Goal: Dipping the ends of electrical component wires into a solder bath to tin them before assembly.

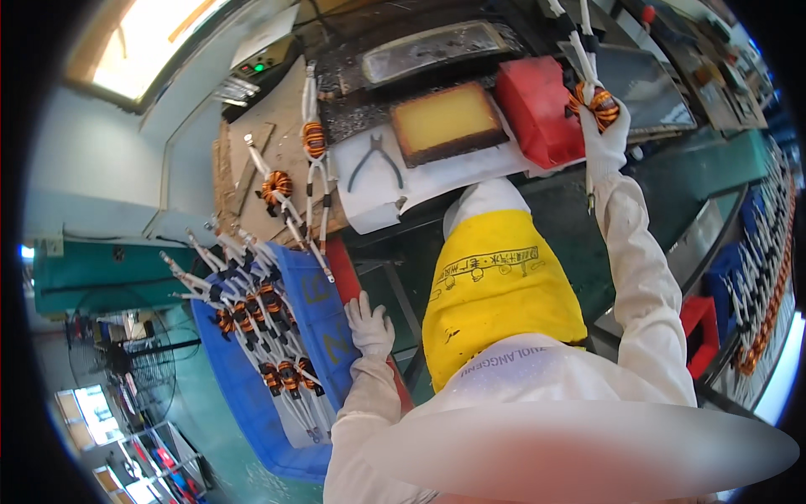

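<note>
My right hand (608, 141), in a white glove, is closed round a toroidal coil (598, 104) wound with orange wire. White-sleeved leads rise from the coil toward the far edge, beside the red box (540, 109). My left hand (369, 326), also gloved, has its fingers spread and holds nothing. It is by the right wall of a blue crate (312, 307); I cannot tell whether it touches it. Several similar coils (267, 307) with white leads lie piled in the crate. Two more coils rest on the bench: one upright (313, 139), one flatter (277, 186).
Pliers (375, 161) lie on white paper beside a rectangular tray with yellow contents (445, 122). Behind is a metal-topped trough (432, 52). A yellow cloth (504, 302) covers my lap. A black fan (126, 357) stands left; more coils (760, 294) line the right side.
</note>
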Motion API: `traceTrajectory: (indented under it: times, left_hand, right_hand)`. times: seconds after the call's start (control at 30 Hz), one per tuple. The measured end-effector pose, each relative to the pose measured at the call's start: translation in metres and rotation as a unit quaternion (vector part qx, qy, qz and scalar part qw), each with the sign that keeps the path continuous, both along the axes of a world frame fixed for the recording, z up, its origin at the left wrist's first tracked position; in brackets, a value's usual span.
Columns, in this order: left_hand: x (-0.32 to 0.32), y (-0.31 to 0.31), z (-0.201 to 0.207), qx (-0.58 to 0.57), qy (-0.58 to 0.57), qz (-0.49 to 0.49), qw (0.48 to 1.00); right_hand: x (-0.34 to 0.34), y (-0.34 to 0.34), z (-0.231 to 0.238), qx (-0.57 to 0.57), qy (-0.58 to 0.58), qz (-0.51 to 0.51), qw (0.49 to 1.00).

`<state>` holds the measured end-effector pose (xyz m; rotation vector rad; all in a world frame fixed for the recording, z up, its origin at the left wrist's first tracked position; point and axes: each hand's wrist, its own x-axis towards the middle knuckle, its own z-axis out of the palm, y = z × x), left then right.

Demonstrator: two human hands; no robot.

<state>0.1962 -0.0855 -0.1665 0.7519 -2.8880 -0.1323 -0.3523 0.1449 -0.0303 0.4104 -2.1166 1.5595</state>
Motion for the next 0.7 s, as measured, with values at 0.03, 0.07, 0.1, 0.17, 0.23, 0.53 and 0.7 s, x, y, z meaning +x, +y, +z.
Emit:
traceTrajectory:
  times: [0.03,0.07,0.1,0.17,0.23,0.53,0.7]
  left_hand:
    - [-0.001,0.000,0.000,-0.006,0.011,0.004,1.000]
    - [-0.002,0.000,-0.001,-0.013,0.023,0.010,1.000]
    - [-0.002,-0.003,-0.002,-0.008,0.034,0.003,0.999]
    - [-0.003,-0.004,0.001,0.001,0.031,-0.004,1.000]
    - [-0.001,-0.005,-0.001,0.008,0.027,-0.003,1.000]
    - [0.001,-0.003,0.000,0.012,0.025,0.037,0.999]
    - [0.001,-0.007,-0.007,0.039,0.021,0.038,0.998]
  right_hand:
    - [0.000,0.002,0.000,0.007,-0.001,-0.010,1.000]
    - [0.000,0.004,-0.001,-0.012,-0.010,0.006,1.000]
    - [0.001,0.007,-0.002,-0.032,-0.019,0.023,0.999]
    - [0.002,0.012,-0.007,-0.036,-0.010,0.015,0.999]
    - [0.007,0.013,-0.007,-0.039,-0.001,0.001,0.999]
    - [0.011,0.008,-0.014,-0.055,0.023,-0.002,0.998]
    - [-0.013,0.027,-0.033,-0.033,0.024,-0.033,0.999]
